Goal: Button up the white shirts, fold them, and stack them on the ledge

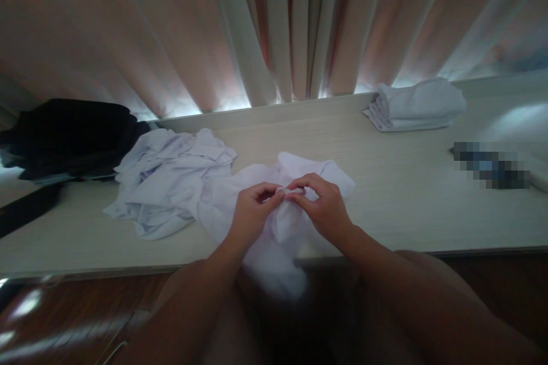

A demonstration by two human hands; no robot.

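Note:
A crumpled white garment (252, 177), thin like a shirt, lies across the front of the table and hangs over its edge toward my lap. My left hand (254, 208) pinches a small fold of it between thumb and fingers. Close beside it, my right hand (321, 202) pinches the same fold from the other side, the fingertips nearly meeting. What exactly sits between the fingertips is too small to make out. On the left, a loose heap of white cloth (171, 177) touches the garment; whether they are one piece I cannot tell.
A pile of black clothes (77, 137) rests at the table's far left. Folded white clothes (422, 104) lie at the back right, near a blurred-out dark object (490, 165). Curtains (274, 28) hang behind the pale table (406, 199); its front edge runs just before my legs.

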